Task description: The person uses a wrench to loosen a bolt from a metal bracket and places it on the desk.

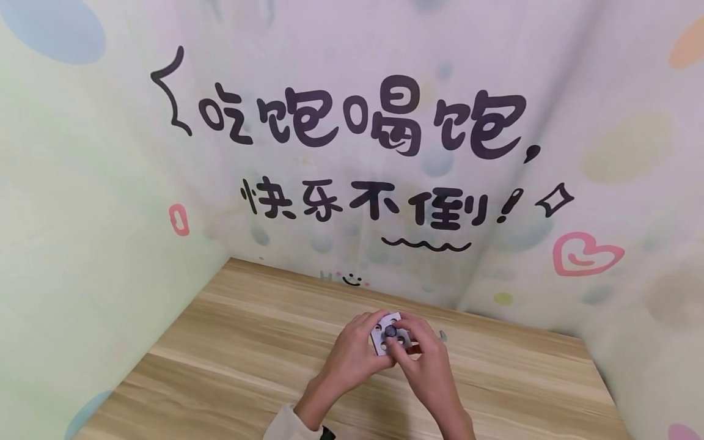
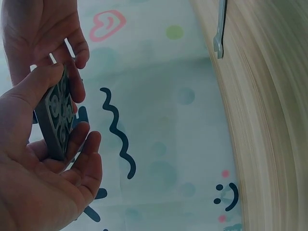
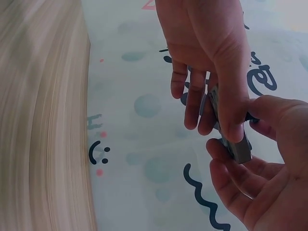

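Holding a square plate (image 1: 378,340) up over the table (image 1: 247,342), the left hand (image 1: 352,348) has thumb and fingers curled round its edges — looks like a decent grip. The right hand (image 1: 431,354) pinches the dark knob (image 1: 391,330) mid-plate, thumb and finger nearly together. Plate's tilted, swirly pattern on the other face — and a wrench (image 2: 221,33) lies on the table.

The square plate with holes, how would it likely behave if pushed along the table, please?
The square plate is probably stiff: its thick edges look straight. Its flat, square outline suggests sliding, not rolling. Inverted, it might rock on the dark round knob near its middle.
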Action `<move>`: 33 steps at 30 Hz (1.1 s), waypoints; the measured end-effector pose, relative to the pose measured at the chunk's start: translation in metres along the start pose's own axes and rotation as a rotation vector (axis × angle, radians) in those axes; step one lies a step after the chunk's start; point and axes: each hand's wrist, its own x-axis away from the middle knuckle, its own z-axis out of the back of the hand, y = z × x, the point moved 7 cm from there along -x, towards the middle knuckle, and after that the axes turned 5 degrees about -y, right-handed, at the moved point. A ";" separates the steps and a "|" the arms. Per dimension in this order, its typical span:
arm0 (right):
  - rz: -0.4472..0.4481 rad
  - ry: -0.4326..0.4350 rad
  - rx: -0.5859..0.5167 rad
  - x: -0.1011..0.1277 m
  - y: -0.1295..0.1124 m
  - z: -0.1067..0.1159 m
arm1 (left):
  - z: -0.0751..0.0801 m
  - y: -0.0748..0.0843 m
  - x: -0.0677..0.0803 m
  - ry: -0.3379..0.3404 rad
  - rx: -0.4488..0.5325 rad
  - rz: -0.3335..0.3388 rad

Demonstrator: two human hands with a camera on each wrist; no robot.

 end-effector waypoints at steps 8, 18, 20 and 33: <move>0.032 -0.006 0.004 0.000 -0.002 0.001 | 0.001 0.001 0.000 0.010 -0.002 -0.013; 0.089 -0.014 0.034 0.000 -0.004 0.004 | 0.000 0.002 -0.001 0.004 0.000 -0.017; 0.094 -0.018 0.038 0.000 -0.004 0.005 | 0.000 0.002 -0.001 0.004 -0.002 -0.021; 0.065 -0.061 0.021 0.001 -0.004 0.005 | -0.001 0.002 0.000 0.005 0.002 -0.022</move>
